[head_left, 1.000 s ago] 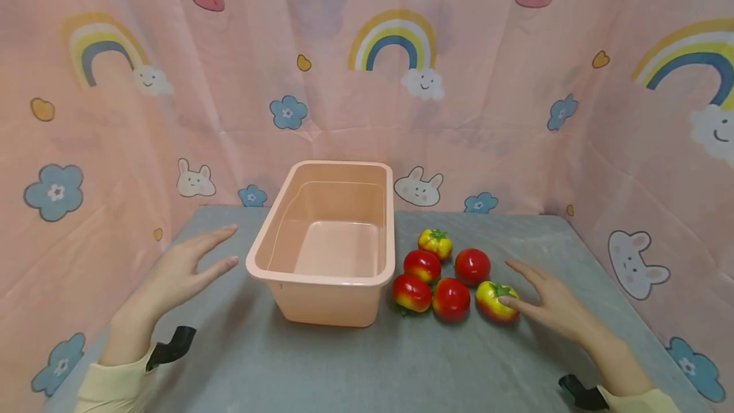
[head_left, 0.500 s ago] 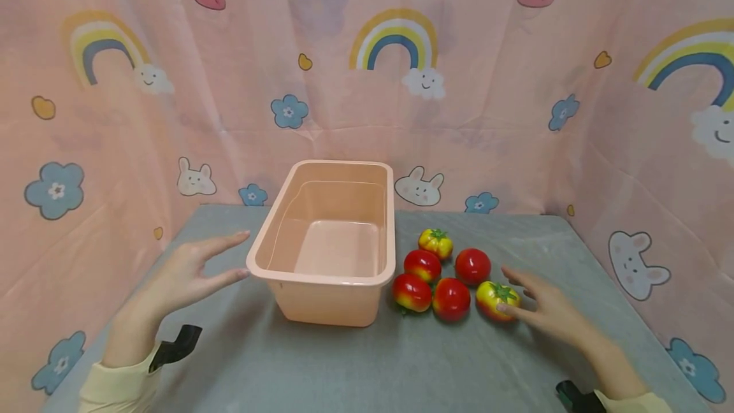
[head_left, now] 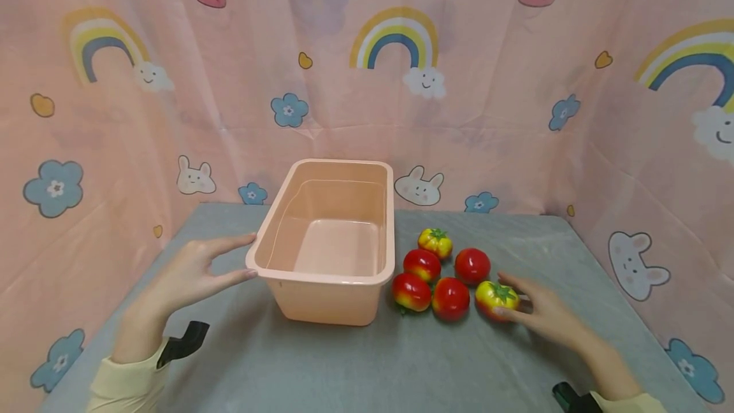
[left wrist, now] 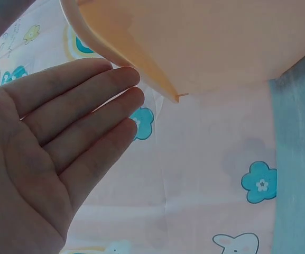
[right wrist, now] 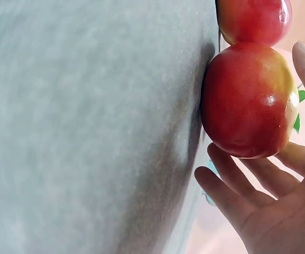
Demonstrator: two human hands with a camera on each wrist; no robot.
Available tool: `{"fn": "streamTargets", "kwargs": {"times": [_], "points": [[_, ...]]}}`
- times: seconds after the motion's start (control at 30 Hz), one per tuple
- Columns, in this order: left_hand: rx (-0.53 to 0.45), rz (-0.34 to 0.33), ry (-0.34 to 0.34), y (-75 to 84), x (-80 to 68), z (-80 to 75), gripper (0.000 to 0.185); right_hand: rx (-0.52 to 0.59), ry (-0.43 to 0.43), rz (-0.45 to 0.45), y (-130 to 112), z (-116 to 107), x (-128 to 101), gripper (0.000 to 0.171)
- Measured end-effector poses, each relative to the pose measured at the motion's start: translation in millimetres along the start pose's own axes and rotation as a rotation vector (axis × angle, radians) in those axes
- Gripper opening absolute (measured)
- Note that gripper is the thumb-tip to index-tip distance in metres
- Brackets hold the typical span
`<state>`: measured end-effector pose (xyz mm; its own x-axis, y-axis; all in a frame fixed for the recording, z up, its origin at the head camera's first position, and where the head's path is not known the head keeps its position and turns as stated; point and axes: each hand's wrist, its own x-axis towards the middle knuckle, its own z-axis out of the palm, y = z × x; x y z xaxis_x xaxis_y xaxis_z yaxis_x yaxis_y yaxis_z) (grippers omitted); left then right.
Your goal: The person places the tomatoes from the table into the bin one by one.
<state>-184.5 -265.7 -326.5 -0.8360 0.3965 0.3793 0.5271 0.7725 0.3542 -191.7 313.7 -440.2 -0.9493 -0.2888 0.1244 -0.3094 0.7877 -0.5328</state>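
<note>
A peach plastic tub [head_left: 327,304] stands on the table, its inside bare. My left hand [head_left: 183,282] is at its left side, fingertips and thumb tip right at the rim; in the left wrist view the straight fingers [left wrist: 83,111] lie beside the tub's edge [left wrist: 102,47]. On the right, my right hand [head_left: 553,317] reaches around a shiny yellow-and-red tomato [head_left: 493,298] with a green calyx. From the right wrist, the fingers [right wrist: 226,196] spread loosely behind this tomato [right wrist: 247,100], and the thumb stands off its other side.
Several more glossy tomatoes sit close together between the tub and my right hand: red ones [head_left: 450,299] and a small yellow one [head_left: 436,244]. A grey cloth [head_left: 344,368] covers the table. A pink printed curtain [head_left: 241,145] hangs behind it.
My left hand has moved right, up to the tub's rim. My right hand has moved slightly left, bringing its fingers and thumb around the yellow-and-red tomato. Tub and tomatoes stay in place.
</note>
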Motion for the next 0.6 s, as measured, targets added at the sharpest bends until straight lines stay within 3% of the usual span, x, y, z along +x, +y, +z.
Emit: {"fn": "streamTargets", "kwargs": {"times": [0.33, 0.6], "points": [[-0.012, -0.005, 0.005, 2.9, 2.1, 1.7, 0.053, -0.007, -0.027, 0.056, -1.6, 0.7, 2.4, 0.074], [-0.064, -0.070, -0.025, 3.1, 2.4, 2.4, 0.056, -0.011, -0.033, 0.065, 0.6, 1.5, 1.8, 0.074]]}}
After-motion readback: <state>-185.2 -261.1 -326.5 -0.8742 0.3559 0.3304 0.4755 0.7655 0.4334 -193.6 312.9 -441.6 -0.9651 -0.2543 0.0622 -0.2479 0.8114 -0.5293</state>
